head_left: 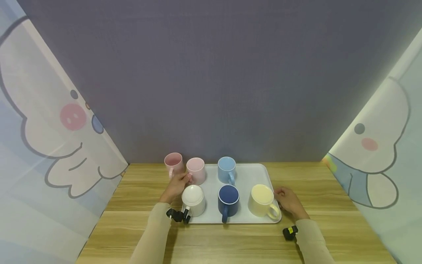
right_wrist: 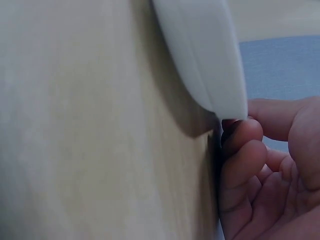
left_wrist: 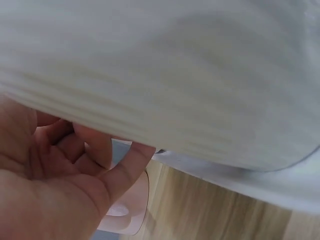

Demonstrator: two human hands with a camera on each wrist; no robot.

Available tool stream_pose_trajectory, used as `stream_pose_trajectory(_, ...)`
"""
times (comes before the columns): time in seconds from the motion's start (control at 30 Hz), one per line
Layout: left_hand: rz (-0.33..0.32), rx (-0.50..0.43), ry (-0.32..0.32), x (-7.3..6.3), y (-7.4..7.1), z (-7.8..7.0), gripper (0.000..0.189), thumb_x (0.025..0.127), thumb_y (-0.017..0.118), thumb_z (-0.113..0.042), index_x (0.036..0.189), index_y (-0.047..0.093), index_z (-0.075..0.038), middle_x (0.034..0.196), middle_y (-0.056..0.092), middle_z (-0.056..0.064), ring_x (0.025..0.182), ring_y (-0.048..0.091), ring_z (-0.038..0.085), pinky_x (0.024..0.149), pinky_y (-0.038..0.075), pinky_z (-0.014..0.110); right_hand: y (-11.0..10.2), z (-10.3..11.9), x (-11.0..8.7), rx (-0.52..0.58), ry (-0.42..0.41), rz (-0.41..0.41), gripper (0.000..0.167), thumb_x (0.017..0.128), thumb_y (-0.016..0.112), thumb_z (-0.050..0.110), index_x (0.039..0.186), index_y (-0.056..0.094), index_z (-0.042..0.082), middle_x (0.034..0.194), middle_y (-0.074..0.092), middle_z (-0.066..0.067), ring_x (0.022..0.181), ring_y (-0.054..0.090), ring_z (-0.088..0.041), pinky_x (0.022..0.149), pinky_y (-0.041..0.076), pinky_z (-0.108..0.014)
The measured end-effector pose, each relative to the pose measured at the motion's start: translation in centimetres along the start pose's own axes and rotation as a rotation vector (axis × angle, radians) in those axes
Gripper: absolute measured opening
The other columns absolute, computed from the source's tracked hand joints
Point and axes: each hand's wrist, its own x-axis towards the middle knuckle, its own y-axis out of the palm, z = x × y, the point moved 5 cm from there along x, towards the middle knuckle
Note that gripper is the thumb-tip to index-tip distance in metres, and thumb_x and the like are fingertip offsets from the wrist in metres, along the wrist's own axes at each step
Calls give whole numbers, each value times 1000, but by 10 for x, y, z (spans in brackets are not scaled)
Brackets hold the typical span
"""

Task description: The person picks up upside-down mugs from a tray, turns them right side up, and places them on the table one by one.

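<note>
The white tray point(head_left: 245, 176) lies on the wooden table with several mugs on it. My left hand point(head_left: 178, 185) grips the tray's left edge beside a light pink mug point(head_left: 196, 176); its thumb meets the tray's lip point(left_wrist: 235, 182) in the left wrist view. On the opposite side, my right hand point(head_left: 288, 200) pinches the right edge, fingers point(right_wrist: 245, 155) low and thumb above, close to a yellow mug point(head_left: 258, 205). A white mug point(head_left: 197, 207) stands in front of my left hand and hides part of it in the left wrist view.
Also on the tray are a light blue mug point(head_left: 225, 173) and a dark blue mug point(head_left: 230, 209). A darker pink mug point(head_left: 177, 167) stands upright off the tray, behind my left hand. A grey wall point(head_left: 211, 91) rises at the table's back edge, with printed panels on both sides.
</note>
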Motion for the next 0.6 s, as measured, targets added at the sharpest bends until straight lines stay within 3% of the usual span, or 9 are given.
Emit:
stream_pose_trajectory(0.2, -27, -34, 28, -1, -2, -7, 32, 108, 52, -19, 89, 64, 5, 80, 59, 9, 75, 53, 17, 67, 45, 24, -1, 2, -3, 3, -6, 3, 31, 101, 54, 22, 116, 62, -5, 81, 61, -6, 69, 55, -17, 56, 46, -29)
stream_pose_trajectory(0.4, -69, -22, 70, -6, -8, -30, 33, 108, 50, -18, 88, 62, 5, 77, 56, 7, 72, 55, 16, 69, 54, 27, -1, 2, -3, -7, -3, 2, 31, 102, 52, 21, 116, 61, -5, 84, 62, -7, 72, 55, -17, 59, 47, -29)
stream_pose_trajectory(0.6, -95, 7, 100, -9, -16, -49, 34, 108, 51, -19, 88, 62, 5, 77, 57, 7, 69, 56, 12, 65, 53, 24, -1, 4, -4, -12, -12, 2, 30, 102, 52, 19, 115, 61, -6, 80, 61, -6, 69, 54, -16, 57, 46, -28)
